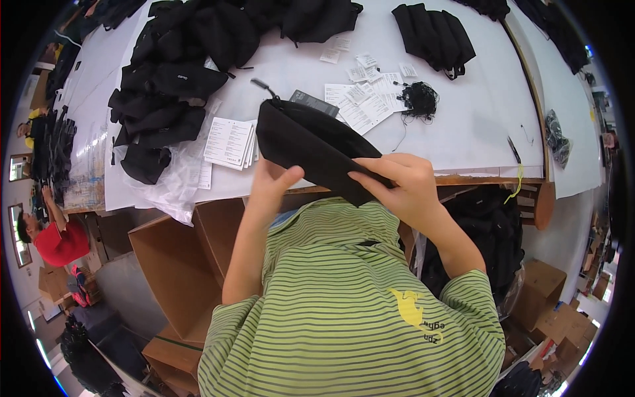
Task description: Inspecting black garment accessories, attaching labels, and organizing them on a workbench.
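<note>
Pouch (311,149) gripped by both hands: left hand (272,182) underneath, right hand (407,185) pinching its 4 o'clock end. Likely mid-inspection; turning it needs a firm hold.

The black pouch (311,149) held in both hands looks like matt woven cloth, smooth and soft, and the heap of black bags (178,73) to its left on the tabletop (476,126) has the same dull fabric finish. The tabletop is covered in smooth matt white sheeting, with a bare wooden edge showing below the pouch. Left of the pouch lie printed paper cards (229,142) beside crinkled, glossy clear plastic film (173,182), and below it stand matt brown cardboard boxes (175,264).
</note>
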`<state>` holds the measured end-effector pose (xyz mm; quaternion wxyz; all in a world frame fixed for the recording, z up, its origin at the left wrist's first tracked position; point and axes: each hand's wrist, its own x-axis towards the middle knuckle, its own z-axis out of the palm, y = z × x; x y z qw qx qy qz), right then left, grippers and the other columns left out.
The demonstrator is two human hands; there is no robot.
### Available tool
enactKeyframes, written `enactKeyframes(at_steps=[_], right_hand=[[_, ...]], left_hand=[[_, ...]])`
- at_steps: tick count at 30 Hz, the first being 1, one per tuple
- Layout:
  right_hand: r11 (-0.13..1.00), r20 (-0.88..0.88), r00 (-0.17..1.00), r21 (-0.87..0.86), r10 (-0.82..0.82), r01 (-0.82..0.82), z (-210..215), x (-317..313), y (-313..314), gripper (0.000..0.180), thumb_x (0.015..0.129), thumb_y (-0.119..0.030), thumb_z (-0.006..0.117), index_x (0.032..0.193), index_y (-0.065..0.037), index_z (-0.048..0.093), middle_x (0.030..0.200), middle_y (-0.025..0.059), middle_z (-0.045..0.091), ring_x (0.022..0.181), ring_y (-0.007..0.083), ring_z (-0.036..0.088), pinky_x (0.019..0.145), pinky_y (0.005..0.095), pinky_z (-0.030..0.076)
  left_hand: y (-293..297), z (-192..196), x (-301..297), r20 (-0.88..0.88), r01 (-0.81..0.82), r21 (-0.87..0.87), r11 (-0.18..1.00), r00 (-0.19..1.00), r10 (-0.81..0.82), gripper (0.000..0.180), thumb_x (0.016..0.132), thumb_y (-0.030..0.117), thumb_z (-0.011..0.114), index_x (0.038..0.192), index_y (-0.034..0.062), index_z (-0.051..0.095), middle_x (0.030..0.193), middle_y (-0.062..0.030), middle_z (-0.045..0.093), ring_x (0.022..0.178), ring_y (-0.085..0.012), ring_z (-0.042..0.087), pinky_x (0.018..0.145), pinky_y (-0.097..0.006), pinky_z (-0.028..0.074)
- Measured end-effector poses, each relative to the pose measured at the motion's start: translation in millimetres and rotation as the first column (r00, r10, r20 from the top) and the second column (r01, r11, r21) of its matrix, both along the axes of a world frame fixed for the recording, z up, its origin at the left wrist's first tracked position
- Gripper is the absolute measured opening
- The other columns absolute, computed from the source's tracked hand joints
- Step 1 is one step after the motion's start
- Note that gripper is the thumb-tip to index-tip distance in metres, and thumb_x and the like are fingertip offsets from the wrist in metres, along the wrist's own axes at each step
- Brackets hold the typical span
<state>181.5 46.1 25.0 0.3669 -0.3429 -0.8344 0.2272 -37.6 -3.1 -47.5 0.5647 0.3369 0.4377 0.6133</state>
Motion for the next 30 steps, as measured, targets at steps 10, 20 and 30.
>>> enactKeyframes(at_steps=[10, 20, 30], right_hand=[[0.845, -0.357, 0.809, -0.45, -0.467, 0.289, -39.5, -25.1, -21.8, 0.016, 0.095, -0.012, 0.055, 0.103, -0.004, 0.065, 0.056, -0.007, 0.041, 0.05, 0.0011, 0.026, 0.045, 0.0208, 0.019], [0.908, -0.333, 0.929, -0.419, -0.165, 0.011, -42.6, -2.0, 8.6, 0.026, 0.093, -0.016, 0.056, 0.115, -0.005, 0.063, 0.082, 0.0014, 0.06, 0.072, 0.0071, 0.051, 0.068, 0.0226, 0.041], [0.964, -0.43, 0.868, -0.202, -0.248, 0.175, -12.6, -11.2, 30.5, 0.01, 0.078, -0.004, 0.072, 0.086, -0.005, 0.066, 0.082, 0.0017, 0.064, 0.068, 0.0099, 0.053, 0.058, 0.0225, 0.041]], left_hand=[[12.2, 28.6, 41.2, 0.392, -0.145, -0.192, 0.971, 0.896, 0.211, 0.039, 0.083, 0.011, 0.068, 0.119, 0.0077, 0.052, 0.109, -0.0046, 0.058, 0.102, -0.02, 0.057, 0.09, -0.036, 0.047], [13.1, 38.7, 33.0, 0.253, 0.073, -0.221, 0.973, 0.967, -0.015, 0.04, 0.072, 0.004, 0.076, 0.107, -0.0047, 0.06, 0.098, -0.0102, 0.065, 0.086, -0.0181, 0.064, 0.077, -0.029, 0.052], [7.4, 48.7, 48.4, 0.21, 0.228, -0.293, 0.928, 0.963, -0.17, 0.044, 0.071, 0.01, 0.076, 0.107, -0.0056, 0.058, 0.094, -0.0111, 0.065, 0.081, -0.0176, 0.064, 0.072, -0.029, 0.053]])
